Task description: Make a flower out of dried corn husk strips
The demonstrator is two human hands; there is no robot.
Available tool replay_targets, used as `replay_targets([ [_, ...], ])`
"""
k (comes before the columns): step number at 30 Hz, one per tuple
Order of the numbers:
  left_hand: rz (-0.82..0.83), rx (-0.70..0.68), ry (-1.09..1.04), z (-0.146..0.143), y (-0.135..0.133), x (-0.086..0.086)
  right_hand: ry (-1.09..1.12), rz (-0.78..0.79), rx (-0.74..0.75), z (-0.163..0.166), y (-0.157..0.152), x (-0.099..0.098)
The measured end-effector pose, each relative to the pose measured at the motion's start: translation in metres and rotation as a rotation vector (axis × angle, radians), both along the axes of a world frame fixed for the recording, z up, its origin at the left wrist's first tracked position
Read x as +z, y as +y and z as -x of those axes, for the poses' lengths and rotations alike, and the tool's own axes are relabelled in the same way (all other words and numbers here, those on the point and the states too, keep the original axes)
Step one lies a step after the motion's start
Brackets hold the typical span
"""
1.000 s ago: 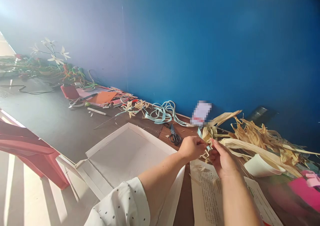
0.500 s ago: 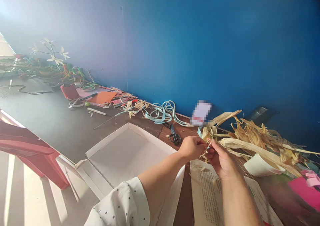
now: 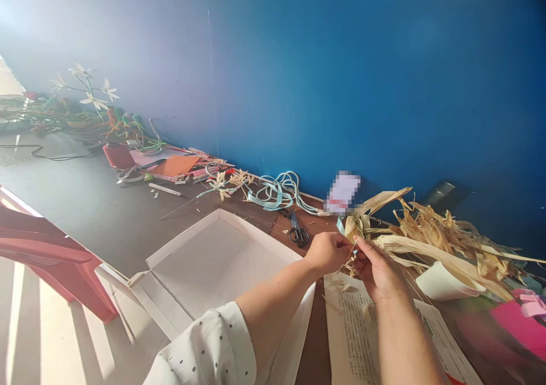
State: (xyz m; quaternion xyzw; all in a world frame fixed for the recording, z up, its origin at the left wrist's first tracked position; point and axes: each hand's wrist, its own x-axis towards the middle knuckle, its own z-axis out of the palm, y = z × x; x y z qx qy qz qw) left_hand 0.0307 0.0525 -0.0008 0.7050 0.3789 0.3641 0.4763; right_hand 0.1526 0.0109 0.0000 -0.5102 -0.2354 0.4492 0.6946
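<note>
My left hand (image 3: 328, 251) and my right hand (image 3: 376, 266) meet above the table, fingertips pinched close together. Between them is a small dried corn husk piece (image 3: 350, 268) with pale blue on it; my fingers hide much of it. Thin curled husk strips hang below the fingertips. Just behind, a bundle of dried corn husks (image 3: 447, 226) spreads to the right along the wall. Black-handled scissors (image 3: 298, 234) lie left of my left hand. Under my hands is a printed paper sheet (image 3: 354, 328) with husk scraps on it.
A shallow white box lid (image 3: 230, 260) lies on the left. Pale blue ribbon (image 3: 273, 194) and husk flowers (image 3: 224, 186) sit by the blue wall (image 3: 341, 89). A white cup (image 3: 446, 282) lies tipped at right. A red plastic stool (image 3: 51, 254) stands at the table's left edge.
My fingertips have shifted slightly around the small husk piece, and less of its pale loop shows above them. The rest looks unmoved.
</note>
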Motion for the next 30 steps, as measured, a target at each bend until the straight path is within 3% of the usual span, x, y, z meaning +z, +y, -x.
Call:
replay_targets([
  [4,0.082,-0.044,-0.053,-0.0018,-0.0005,-0.0019,-0.058,-0.014,-0.1,0.0028,0.0021,-0.0013],
  [8,0.346,-0.179,-0.202,-0.0019,0.0016,-0.0009,-0.096,-0.037,-0.184,0.0014,0.0034,-0.003],
  [11,0.506,-0.257,-0.319,-0.0012,0.0036,-0.0005,-0.119,-0.056,-0.207,-0.0006,0.0036,-0.004],
  [15,0.604,-0.274,-0.394,-0.0036,0.0041,-0.0033,-0.144,-0.07,-0.205,-0.0025,0.0034,-0.0049],
  [19,0.663,-0.236,-0.44,-0.0065,0.0028,-0.0047,-0.142,-0.07,-0.201,-0.0039,0.0028,-0.0058],
  [30,0.615,-0.226,-0.406,-0.0076,0.0011,-0.002,-0.03,-0.111,-0.172,0.0008,0.0055,-0.0008],
])
